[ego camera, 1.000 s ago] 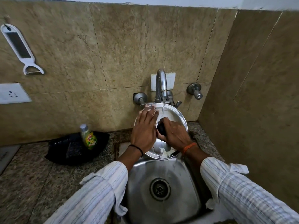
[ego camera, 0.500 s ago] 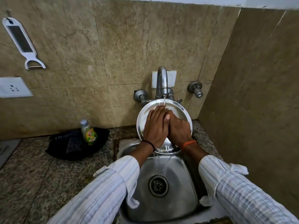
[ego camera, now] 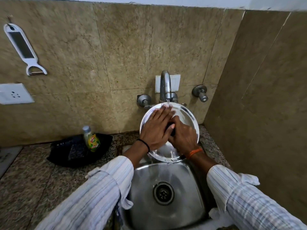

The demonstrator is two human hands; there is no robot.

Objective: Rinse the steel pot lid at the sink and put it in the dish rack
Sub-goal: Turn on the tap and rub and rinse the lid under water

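head view: looking forward and down from the person's head | facing the tiled wall behind the sink [ego camera: 166, 211] | sitting close, both sleeves filling the lower edge | taking in worktop [ego camera: 29, 176] at left and side wall at right (wide-angle, edges bending)

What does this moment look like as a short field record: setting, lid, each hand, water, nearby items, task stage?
setting: steel sink set in a granite counter, tiled wall behind
lid: steel pot lid held tilted under the tap
left hand: flat on the lid's face, fingers spread
right hand: closed on the lid's dark knob
water: running, thin stream
nearby: dish soap bottle in a black tray; peeler hung on the wall
stage: rinsing; no dish rack in view
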